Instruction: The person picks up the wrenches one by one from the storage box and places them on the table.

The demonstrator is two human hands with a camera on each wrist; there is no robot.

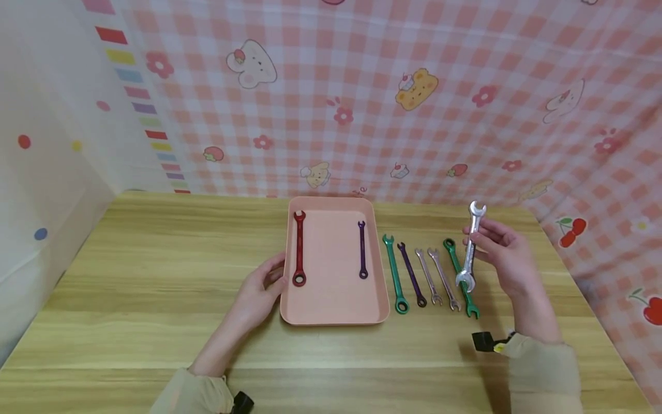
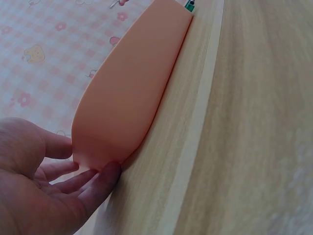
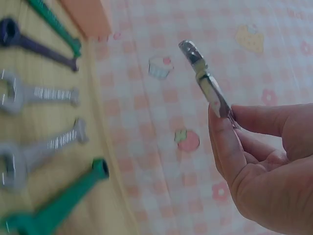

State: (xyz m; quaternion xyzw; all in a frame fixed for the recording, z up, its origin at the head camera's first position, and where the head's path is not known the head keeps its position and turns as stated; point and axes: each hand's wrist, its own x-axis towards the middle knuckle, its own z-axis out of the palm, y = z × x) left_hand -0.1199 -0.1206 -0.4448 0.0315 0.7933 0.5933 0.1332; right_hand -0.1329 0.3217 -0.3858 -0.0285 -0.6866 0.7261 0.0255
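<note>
My right hand (image 1: 509, 256) pinches a silver double open-end wrench (image 1: 472, 244) between thumb and fingers, held up over the right part of the table. In the right wrist view the wrench (image 3: 203, 73) appears nearly edge-on. My left hand (image 1: 257, 294) rests its fingertips against the outer left wall of a pink tray (image 1: 331, 318); the left wrist view shows them spread along the tray's end wall (image 2: 105, 142). Inside the tray lie a red combination wrench (image 1: 299, 247) at left and a small purple wrench (image 1: 362, 250) at right.
Right of the tray, a row of wrenches lies on the wooden table (image 1: 155, 299): a green one (image 1: 395, 273), a purple one (image 1: 411, 275), two silver ones (image 1: 428, 276) and another green one (image 1: 455, 259), partly behind the held wrench. A pink checked cloth (image 1: 331, 86) hangs behind.
</note>
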